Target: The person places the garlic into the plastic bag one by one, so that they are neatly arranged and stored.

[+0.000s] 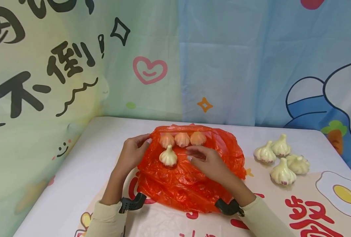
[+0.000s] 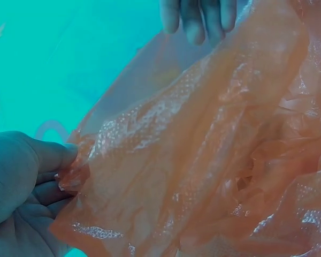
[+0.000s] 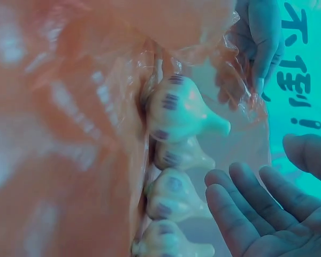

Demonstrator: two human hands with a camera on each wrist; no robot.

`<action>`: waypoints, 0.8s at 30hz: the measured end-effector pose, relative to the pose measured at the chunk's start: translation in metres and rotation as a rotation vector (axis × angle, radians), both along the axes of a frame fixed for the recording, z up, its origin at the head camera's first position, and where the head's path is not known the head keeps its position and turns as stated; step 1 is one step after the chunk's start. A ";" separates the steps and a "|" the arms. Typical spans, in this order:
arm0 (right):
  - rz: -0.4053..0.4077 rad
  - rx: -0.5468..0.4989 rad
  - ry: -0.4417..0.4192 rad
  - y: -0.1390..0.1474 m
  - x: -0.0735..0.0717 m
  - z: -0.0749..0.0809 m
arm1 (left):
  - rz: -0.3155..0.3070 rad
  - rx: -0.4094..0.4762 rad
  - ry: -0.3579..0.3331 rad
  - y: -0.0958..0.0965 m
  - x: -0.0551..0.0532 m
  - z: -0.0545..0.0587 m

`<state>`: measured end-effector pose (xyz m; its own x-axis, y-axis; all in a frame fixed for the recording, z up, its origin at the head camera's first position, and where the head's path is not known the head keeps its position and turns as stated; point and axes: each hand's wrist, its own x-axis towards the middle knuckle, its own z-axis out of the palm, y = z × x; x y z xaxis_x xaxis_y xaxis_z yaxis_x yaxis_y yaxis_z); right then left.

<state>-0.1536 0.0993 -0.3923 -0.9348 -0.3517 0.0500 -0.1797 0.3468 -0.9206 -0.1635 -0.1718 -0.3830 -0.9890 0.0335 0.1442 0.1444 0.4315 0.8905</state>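
A thin red plastic bag (image 1: 187,181) lies spread on the table, wrinkled and glossy. My left hand (image 1: 132,153) pinches its left edge between thumb and fingers, and the left wrist view shows that pinched film (image 2: 77,171) up close. Three garlic bulbs (image 1: 182,140) sit in a row at the back, tinted orange by the film over them. One pale garlic bulb (image 1: 168,157) lies just in front of that row, stem away from me. Over the bag, to the right of this bulb, my right hand (image 1: 206,161) has its fingers extended and apart, holding nothing (image 3: 273,214).
Several more garlic bulbs (image 1: 283,172) stand grouped on the table to the right of the bag. A printed mat (image 1: 163,220) with red characters and a fried egg covers the front of the table. Patterned cloth (image 1: 217,62) hangs behind and at the left.
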 end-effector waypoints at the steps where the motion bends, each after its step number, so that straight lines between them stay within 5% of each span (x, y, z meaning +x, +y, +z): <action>1: -0.004 0.005 0.000 0.002 0.002 0.000 | 0.000 -0.003 0.003 -0.001 0.000 0.000; 8: 0.010 -0.004 -0.010 0.020 0.013 0.001 | -0.001 -0.003 0.014 -0.002 0.001 0.001; 24: -0.102 0.104 0.091 0.077 0.034 0.004 | -0.009 0.011 0.008 -0.001 0.000 0.002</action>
<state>-0.1198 0.1762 -0.3880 -0.9591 -0.2630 0.1042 -0.2196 0.4601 -0.8603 -0.1636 -0.1724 -0.3807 -0.9874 0.0410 0.1526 0.1556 0.4200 0.8941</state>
